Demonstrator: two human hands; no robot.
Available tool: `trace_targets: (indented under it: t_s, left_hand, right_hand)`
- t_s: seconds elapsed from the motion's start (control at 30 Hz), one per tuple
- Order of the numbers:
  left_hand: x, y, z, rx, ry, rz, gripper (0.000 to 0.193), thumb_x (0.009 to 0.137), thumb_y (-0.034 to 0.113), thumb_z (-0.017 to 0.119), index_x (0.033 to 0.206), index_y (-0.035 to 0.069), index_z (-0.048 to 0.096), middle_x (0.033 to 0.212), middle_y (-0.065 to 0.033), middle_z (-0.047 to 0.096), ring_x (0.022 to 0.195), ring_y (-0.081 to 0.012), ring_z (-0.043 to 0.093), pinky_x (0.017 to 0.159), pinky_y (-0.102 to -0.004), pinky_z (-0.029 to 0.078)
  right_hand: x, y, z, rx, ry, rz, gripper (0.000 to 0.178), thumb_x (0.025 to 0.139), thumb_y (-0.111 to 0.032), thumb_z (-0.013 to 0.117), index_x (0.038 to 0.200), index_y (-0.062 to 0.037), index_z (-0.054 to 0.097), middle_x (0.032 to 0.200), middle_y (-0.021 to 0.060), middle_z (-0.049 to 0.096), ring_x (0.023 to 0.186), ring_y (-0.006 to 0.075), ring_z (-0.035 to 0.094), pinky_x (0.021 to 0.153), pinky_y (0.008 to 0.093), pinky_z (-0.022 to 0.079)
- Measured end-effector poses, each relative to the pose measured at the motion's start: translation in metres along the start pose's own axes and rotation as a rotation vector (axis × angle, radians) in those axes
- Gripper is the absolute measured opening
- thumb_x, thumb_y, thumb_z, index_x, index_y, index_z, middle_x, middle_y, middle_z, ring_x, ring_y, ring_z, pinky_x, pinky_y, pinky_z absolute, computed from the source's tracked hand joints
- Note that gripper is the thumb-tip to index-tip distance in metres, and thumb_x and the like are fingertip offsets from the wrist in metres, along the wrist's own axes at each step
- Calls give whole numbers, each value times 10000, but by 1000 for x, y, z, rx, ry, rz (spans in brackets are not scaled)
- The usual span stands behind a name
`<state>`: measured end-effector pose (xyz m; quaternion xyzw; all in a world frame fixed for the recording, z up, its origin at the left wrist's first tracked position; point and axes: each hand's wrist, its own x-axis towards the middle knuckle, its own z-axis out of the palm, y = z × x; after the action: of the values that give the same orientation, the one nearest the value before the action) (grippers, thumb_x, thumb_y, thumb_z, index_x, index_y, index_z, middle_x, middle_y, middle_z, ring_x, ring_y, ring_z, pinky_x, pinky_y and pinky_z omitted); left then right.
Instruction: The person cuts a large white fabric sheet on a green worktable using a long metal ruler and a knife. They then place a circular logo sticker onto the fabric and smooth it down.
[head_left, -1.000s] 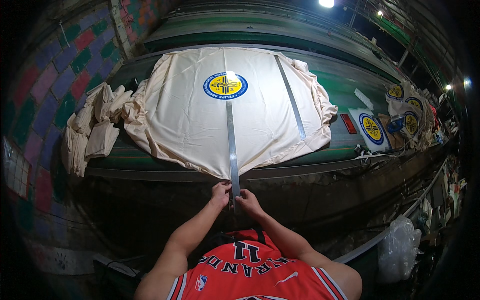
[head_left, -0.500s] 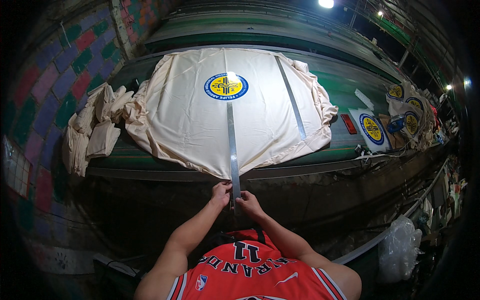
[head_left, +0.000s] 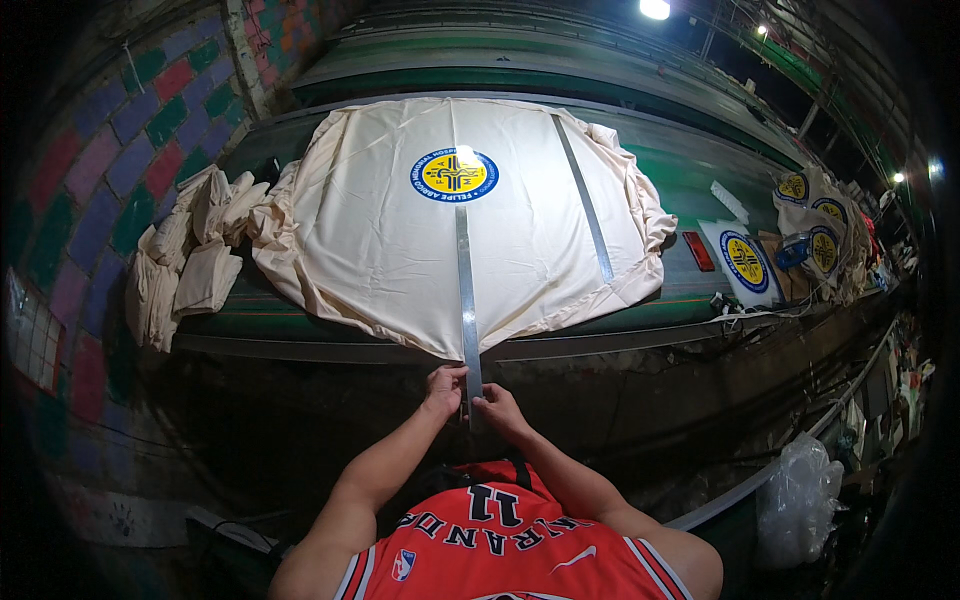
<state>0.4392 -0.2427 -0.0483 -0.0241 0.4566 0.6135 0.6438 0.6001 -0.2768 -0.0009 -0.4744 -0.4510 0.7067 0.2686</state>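
A cream cloth (head_left: 370, 250) lies spread over the green table, its near edge drawn to a point at the front. Down its middle runs a long metal ruler (head_left: 466, 280), below a round blue and yellow emblem (head_left: 453, 178), and its near end sticks out past the table edge. My right hand (head_left: 502, 411) pinches this end from the right. On the other side, my left hand (head_left: 443, 389) has its fingers closed at the ruler's left edge, just below the cloth's point. Whether they grip cloth or ruler is hidden. A second metal strip (head_left: 583, 200) lies on the cloth's right side.
Folded cream cloths (head_left: 190, 250) are heaped at the left. To the right lie a red phone-like object (head_left: 698, 251), a sheet with an emblem (head_left: 742, 262) and a pile of printed cloth (head_left: 822, 225). A clear plastic bag (head_left: 797, 500) hangs at lower right.
Almost nothing differs. Both hands stay at the ruler's near end, and the view has shifted very slightly.
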Motion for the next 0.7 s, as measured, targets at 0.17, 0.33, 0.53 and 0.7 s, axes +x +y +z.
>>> trace_targets:
  t_s: [0.17, 0.33, 0.53, 0.7]
  left_hand:
    - [-4, -3, 9, 0, 30, 59, 207, 774, -19, 786, 838, 47, 601, 855, -79, 659, 771, -219, 649, 722, -377, 534]
    - [-7, -7, 16, 69, 78, 137, 243, 792, 36, 811, 841, 50, 573, 856, -65, 661, 747, -206, 645, 712, -380, 533]
    - [-2, -13, 14, 80, 67, 163, 235, 819, 50, 791, 884, 45, 565, 838, -65, 653, 748, -195, 643, 701, -360, 534]
    - [2, -22, 12, 56, 117, 164, 193, 819, 65, 788, 849, 41, 599, 826, -40, 645, 747, -152, 612, 702, -318, 512]
  right_hand:
    - [1, 3, -1, 29, -16, 2, 319, 983, -73, 587, 1253, 75, 500, 1033, 140, 661, 817, 207, 710, 720, 326, 590]
    - [1, 5, -2, 29, -15, 30, 318, 983, -61, 581, 1258, 71, 494, 1018, 137, 665, 811, 211, 710, 714, 339, 586]
    - [5, 3, -8, -246, 71, -34, 375, 927, -245, 693, 1136, 56, 612, 929, 123, 683, 734, 198, 709, 621, 311, 578]
    - [14, -36, -35, -258, 146, 143, 399, 888, -372, 715, 854, 25, 711, 668, 101, 684, 557, 147, 655, 510, 297, 524]
